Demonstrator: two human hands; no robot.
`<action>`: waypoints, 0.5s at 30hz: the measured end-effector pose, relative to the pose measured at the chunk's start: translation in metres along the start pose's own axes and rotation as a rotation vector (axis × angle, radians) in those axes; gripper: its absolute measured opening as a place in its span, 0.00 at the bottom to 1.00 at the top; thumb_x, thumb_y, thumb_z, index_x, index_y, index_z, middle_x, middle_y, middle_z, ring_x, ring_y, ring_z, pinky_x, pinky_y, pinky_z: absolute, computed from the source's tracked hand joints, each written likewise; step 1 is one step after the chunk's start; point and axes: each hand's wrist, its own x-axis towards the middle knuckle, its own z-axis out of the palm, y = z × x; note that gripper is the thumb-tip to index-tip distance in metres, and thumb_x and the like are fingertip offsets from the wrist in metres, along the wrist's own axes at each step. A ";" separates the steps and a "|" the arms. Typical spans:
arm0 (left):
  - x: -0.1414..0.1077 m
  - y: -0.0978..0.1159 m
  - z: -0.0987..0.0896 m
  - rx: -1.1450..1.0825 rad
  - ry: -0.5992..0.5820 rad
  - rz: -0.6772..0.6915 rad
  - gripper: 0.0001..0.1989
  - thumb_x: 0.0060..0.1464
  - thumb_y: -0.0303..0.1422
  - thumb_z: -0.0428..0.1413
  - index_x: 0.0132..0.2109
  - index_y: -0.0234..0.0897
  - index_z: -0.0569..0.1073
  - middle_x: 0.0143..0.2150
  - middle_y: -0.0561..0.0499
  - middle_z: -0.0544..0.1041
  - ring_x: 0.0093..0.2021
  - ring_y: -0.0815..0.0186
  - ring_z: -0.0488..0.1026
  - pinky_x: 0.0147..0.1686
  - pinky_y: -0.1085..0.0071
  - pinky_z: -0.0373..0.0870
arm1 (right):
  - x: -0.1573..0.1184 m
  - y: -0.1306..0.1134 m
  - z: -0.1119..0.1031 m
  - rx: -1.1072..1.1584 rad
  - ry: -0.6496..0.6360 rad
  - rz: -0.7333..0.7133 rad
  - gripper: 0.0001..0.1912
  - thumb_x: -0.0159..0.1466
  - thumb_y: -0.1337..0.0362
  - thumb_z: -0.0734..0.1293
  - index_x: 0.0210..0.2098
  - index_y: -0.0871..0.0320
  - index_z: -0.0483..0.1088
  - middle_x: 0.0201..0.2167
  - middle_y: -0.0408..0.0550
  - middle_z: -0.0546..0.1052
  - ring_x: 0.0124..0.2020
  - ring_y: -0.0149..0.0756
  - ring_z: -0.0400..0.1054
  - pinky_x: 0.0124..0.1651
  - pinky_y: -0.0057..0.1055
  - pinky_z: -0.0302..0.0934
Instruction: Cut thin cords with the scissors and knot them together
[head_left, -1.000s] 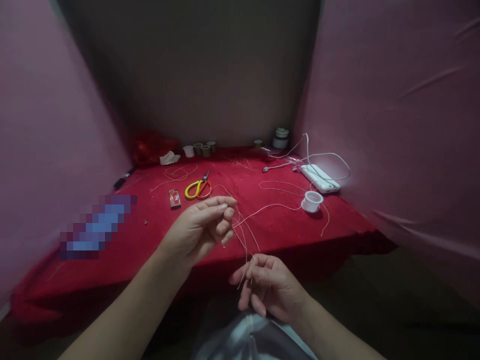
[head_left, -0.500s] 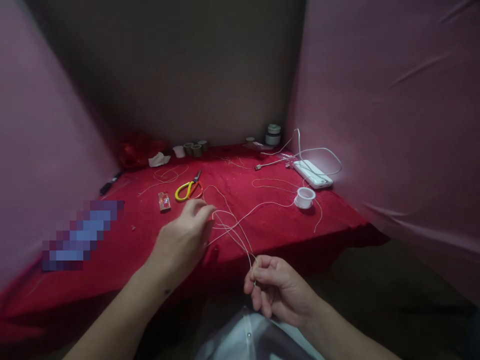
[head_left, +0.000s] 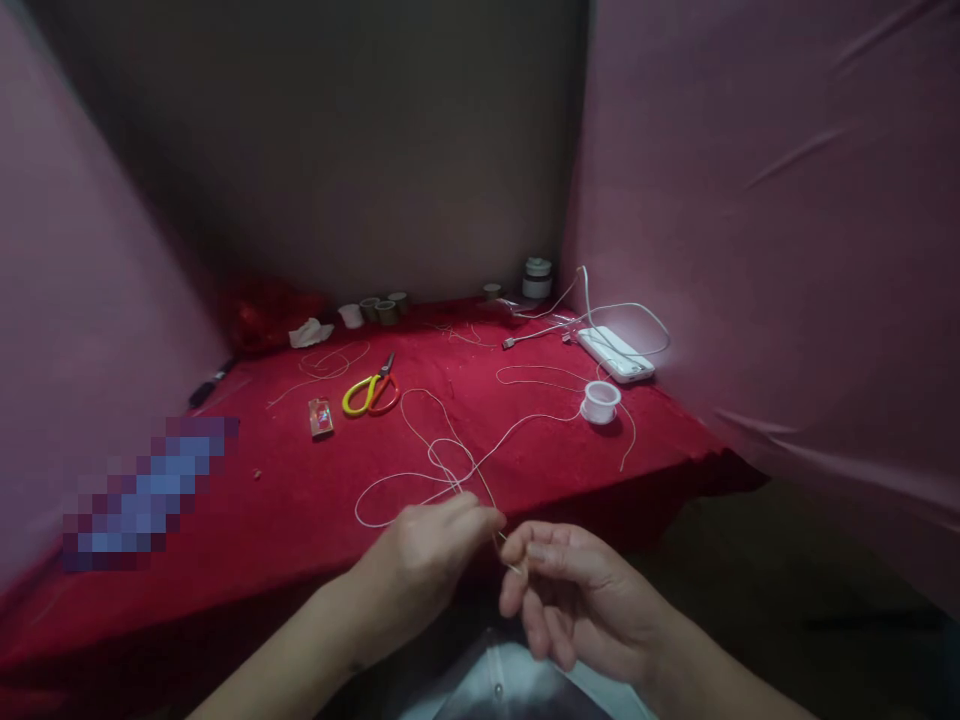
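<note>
Close to my body, just past the table's front edge, my two hands almost touch. My left hand (head_left: 444,548), back upward, is closed on a thin pale cord (head_left: 551,415). My right hand (head_left: 581,590) pinches the cord's end part between thumb and forefinger, its other fingers loosely curled. Beyond them the cord lies in several loops on the red cloth (head_left: 285,510). One strand leads right to a white spool (head_left: 601,405) standing upright. Inside the left fist the cord is hidden.
Scissors (head_left: 384,374) with yellow and red handles lie beside a small packet (head_left: 321,418). A white phone-like device (head_left: 619,355) with a cable (head_left: 585,300) rests at right. Several spools (head_left: 385,313) and a lidded jar (head_left: 537,280) line the back. Pink fabric walls (head_left: 750,250) flank the table.
My left hand has come right and nearer, from above the loops to beside my right hand, and is now closed on the cord. A wide loop now shows at left. The view has shifted slightly.
</note>
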 end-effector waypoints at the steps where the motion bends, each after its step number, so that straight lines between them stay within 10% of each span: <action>1: 0.000 0.002 -0.013 -0.060 0.058 -0.049 0.13 0.56 0.25 0.45 0.44 0.37 0.71 0.27 0.50 0.71 0.25 0.70 0.67 0.25 0.75 0.64 | 0.001 -0.004 0.000 -0.051 0.012 -0.041 0.10 0.60 0.63 0.62 0.39 0.64 0.64 0.30 0.53 0.75 0.20 0.32 0.70 0.15 0.20 0.59; 7: 0.030 0.032 -0.108 -0.405 0.618 -0.232 0.07 0.50 0.27 0.54 0.37 0.32 0.76 0.21 0.51 0.70 0.18 0.70 0.68 0.18 0.75 0.66 | 0.018 -0.041 0.010 -0.521 0.162 -0.464 0.15 0.56 0.68 0.67 0.43 0.59 0.64 0.38 0.49 0.72 0.26 0.28 0.68 0.22 0.22 0.63; 12: 0.076 0.068 -0.147 -0.539 0.638 -0.177 0.07 0.51 0.27 0.55 0.38 0.27 0.74 0.22 0.55 0.69 0.17 0.77 0.65 0.19 0.78 0.63 | 0.033 -0.088 0.077 -0.732 -0.018 -0.819 0.36 0.51 0.69 0.69 0.57 0.49 0.55 0.54 0.49 0.62 0.28 0.22 0.64 0.26 0.20 0.64; 15: 0.100 0.087 -0.157 -0.546 0.558 -0.109 0.12 0.54 0.27 0.52 0.45 0.27 0.72 0.24 0.59 0.68 0.21 0.80 0.66 0.26 0.76 0.62 | 0.038 -0.118 0.125 -0.732 -0.286 -0.805 0.28 0.59 0.65 0.61 0.58 0.53 0.53 0.45 0.44 0.67 0.27 0.21 0.67 0.25 0.20 0.60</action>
